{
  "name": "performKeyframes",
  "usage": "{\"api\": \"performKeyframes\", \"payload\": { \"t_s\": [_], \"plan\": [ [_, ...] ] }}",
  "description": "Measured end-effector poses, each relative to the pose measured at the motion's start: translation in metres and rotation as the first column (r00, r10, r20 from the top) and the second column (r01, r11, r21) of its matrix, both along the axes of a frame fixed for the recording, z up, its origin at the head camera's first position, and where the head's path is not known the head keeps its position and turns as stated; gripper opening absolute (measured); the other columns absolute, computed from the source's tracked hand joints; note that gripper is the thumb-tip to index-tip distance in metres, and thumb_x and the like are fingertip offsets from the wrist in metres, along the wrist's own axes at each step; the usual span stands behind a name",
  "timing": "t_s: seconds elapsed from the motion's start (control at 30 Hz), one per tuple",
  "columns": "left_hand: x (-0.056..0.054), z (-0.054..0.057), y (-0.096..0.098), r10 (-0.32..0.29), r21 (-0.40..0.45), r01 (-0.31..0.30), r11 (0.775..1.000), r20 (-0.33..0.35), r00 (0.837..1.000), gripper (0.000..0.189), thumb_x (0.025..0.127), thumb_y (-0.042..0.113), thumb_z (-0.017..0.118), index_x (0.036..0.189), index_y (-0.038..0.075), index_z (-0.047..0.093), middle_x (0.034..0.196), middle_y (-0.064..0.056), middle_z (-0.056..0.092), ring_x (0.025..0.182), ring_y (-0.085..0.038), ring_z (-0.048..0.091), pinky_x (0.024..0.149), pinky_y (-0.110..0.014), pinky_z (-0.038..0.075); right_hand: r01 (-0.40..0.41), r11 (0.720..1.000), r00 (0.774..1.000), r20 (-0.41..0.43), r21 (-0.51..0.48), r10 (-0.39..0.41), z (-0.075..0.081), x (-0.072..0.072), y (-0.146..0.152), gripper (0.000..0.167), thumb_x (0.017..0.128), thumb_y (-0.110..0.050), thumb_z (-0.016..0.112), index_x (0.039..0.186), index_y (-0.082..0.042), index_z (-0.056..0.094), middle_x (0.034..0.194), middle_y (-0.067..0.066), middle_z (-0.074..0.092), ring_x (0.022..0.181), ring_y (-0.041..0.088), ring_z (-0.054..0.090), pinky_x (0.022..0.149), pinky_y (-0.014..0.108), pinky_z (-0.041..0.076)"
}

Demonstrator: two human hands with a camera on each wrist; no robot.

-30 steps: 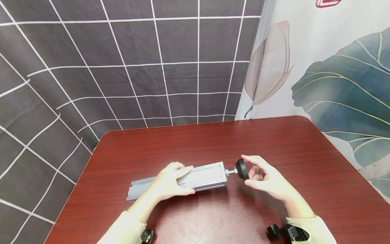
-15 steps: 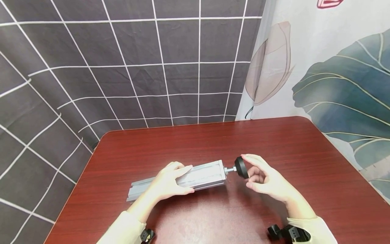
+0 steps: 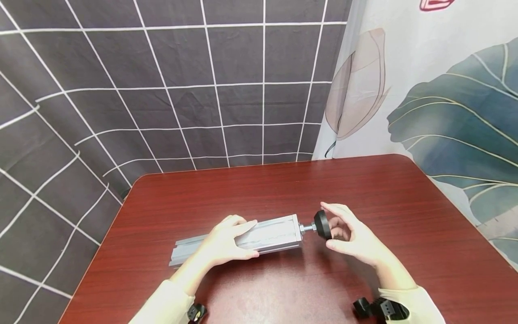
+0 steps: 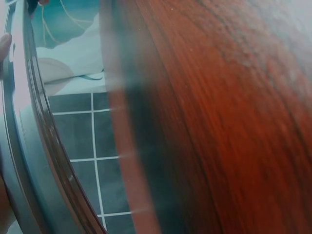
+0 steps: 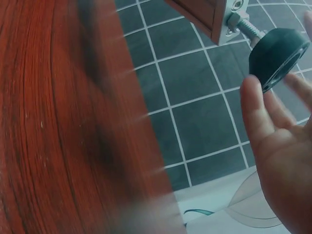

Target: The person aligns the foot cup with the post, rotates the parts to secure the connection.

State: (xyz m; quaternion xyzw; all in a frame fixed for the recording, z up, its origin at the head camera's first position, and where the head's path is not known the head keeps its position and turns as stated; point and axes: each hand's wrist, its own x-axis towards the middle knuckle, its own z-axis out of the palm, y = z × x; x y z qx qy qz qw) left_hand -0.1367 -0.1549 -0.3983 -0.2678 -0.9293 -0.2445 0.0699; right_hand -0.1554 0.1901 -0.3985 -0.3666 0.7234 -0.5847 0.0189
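Note:
A silver aluminium extrusion lies lengthwise across the middle of the head view, raised off the table at its right end. My left hand grips it from above, thumb along the near side and fingers over the far side. From its right end plate a threaded bolt with nuts sticks out, carrying a black leveling foot. My right hand curls its thumb and fingers about the foot's rim. The right wrist view shows the thumb at the foot's edge, other fingers partly behind it.
The red-brown wooden table spans the lower view, its far edge before a dark grid-patterned curtain. At the right hangs a white curtain with leaf prints. Each wrist carries a black camera.
My right fingers shift slightly around the rim of the leveling foot, the index fingertip ending a little higher. The foot and extrusion end rise slightly, then drop back. The left hand keeps its grip.

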Motion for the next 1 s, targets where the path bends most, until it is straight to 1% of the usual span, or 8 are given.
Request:
{"api": "performKeyframes", "payload": {
  "t_s": [0.13, 0.23, 0.43, 0.53, 0.67, 0.87, 0.93, 1.0],
  "plan": [
    [-0.0005, 0.0001, -0.0007, 0.005, 0.018, -0.005, 1.0, -0.011, 1.0, 0.069, 0.065, 0.048, 0.08, 0.125, 0.02, 0.063, 0.101, 0.005, 0.055, 0.095, -0.01, 0.05, 0.079, -0.029, 0.044, -0.088, 0.996, 0.996, -0.015, -0.014, 0.088, 0.0008, -0.0001, 0.0019, 0.084, 0.073, 0.023, 0.061, 0.145, 0.001, 0.025, 0.14, 0.004, 0.025, 0.076, 0.016, 0.055, 0.064, 0.025, 0.049],
    [-0.001, 0.0004, -0.0006, -0.002, 0.022, 0.003, 1.0, -0.023, 1.0, 0.068, 0.065, 0.048, 0.08, 0.125, 0.019, 0.063, 0.1, 0.005, 0.055, 0.094, -0.01, 0.05, 0.079, -0.03, 0.044, -0.089, 0.996, 0.996, -0.034, -0.02, 0.088, 0.0015, -0.001, 0.0028, 0.08, 0.073, 0.024, 0.06, 0.143, 0.001, 0.029, 0.134, 0.003, 0.033, 0.07, 0.016, 0.054, 0.061, 0.025, 0.05],
    [-0.0008, -0.0012, -0.0005, -0.022, 0.014, 0.023, 1.0, -0.038, 0.999, 0.067, 0.067, 0.048, 0.079, 0.124, 0.017, 0.063, 0.1, 0.003, 0.054, 0.093, -0.012, 0.051, 0.079, -0.029, 0.044, 0.051, 0.998, 0.996, -0.075, 0.031, -0.048, 0.0014, -0.0018, 0.0026, 0.069, 0.074, 0.015, 0.067, 0.136, 0.0, 0.042, 0.108, 0.0, 0.047, 0.065, 0.012, 0.051, 0.051, 0.024, 0.042],
    [-0.0001, -0.0021, -0.0004, -0.029, 0.023, 0.03, 0.999, -0.043, 0.999, 0.067, 0.066, 0.047, 0.079, 0.124, 0.016, 0.063, 0.1, 0.004, 0.054, 0.093, -0.011, 0.051, 0.079, -0.029, 0.044, 0.085, 0.996, 0.995, -0.052, 0.031, -0.083, 0.0007, -0.0015, 0.0, 0.064, 0.075, 0.013, 0.067, 0.134, 0.0, 0.044, 0.102, 0.001, 0.049, 0.071, 0.011, 0.052, 0.055, 0.024, 0.044],
    [-0.001, -0.004, -0.0008, -0.042, 0.024, 0.043, 0.999, -0.059, 0.997, 0.067, 0.066, 0.046, 0.08, 0.123, 0.016, 0.064, 0.099, 0.005, 0.055, 0.093, -0.01, 0.051, 0.079, -0.028, 0.044, 0.068, 0.998, 0.997, -0.021, 0.008, -0.068, 0.0003, -0.0014, -0.0025, 0.066, 0.076, 0.015, 0.065, 0.135, 0.0, 0.041, 0.108, 0.002, 0.049, 0.079, 0.013, 0.055, 0.065, 0.022, 0.047],
    [-0.0026, -0.0023, -0.0012, -0.047, 0.029, 0.049, 0.998, -0.063, 0.997, 0.066, 0.067, 0.045, 0.08, 0.123, 0.016, 0.064, 0.099, 0.004, 0.054, 0.093, -0.012, 0.05, 0.08, -0.029, 0.043, -0.008, 0.999, 0.996, -0.084, 0.038, 0.012, 0.0005, -0.002, -0.0006, 0.079, 0.071, 0.019, 0.066, 0.141, 0.002, 0.032, 0.133, 0.006, 0.031, 0.072, 0.013, 0.054, 0.062, 0.024, 0.046],
    [-0.0027, -0.002, -0.0014, -0.045, 0.031, 0.047, 0.998, -0.055, 0.997, 0.066, 0.067, 0.045, 0.08, 0.123, 0.016, 0.064, 0.099, 0.004, 0.054, 0.093, -0.012, 0.05, 0.08, -0.029, 0.043, -0.024, 0.999, 0.997, -0.078, 0.036, 0.027, 0.0004, -0.0022, -0.0001, 0.079, 0.072, 0.02, 0.065, 0.141, 0.002, 0.032, 0.133, 0.006, 0.031, 0.071, 0.014, 0.054, 0.061, 0.025, 0.046],
    [-0.0026, -0.0024, -0.0017, -0.04, 0.032, 0.041, 0.999, -0.046, 0.998, 0.066, 0.067, 0.046, 0.08, 0.124, 0.016, 0.064, 0.1, 0.003, 0.054, 0.093, -0.012, 0.05, 0.08, -0.029, 0.043, -0.014, 0.999, 0.997, -0.07, 0.029, 0.016, 0.0002, -0.0025, -0.0002, 0.077, 0.072, 0.019, 0.065, 0.14, 0.002, 0.034, 0.121, 0.005, 0.042, 0.068, 0.014, 0.053, 0.057, 0.026, 0.045]
  ]
}}
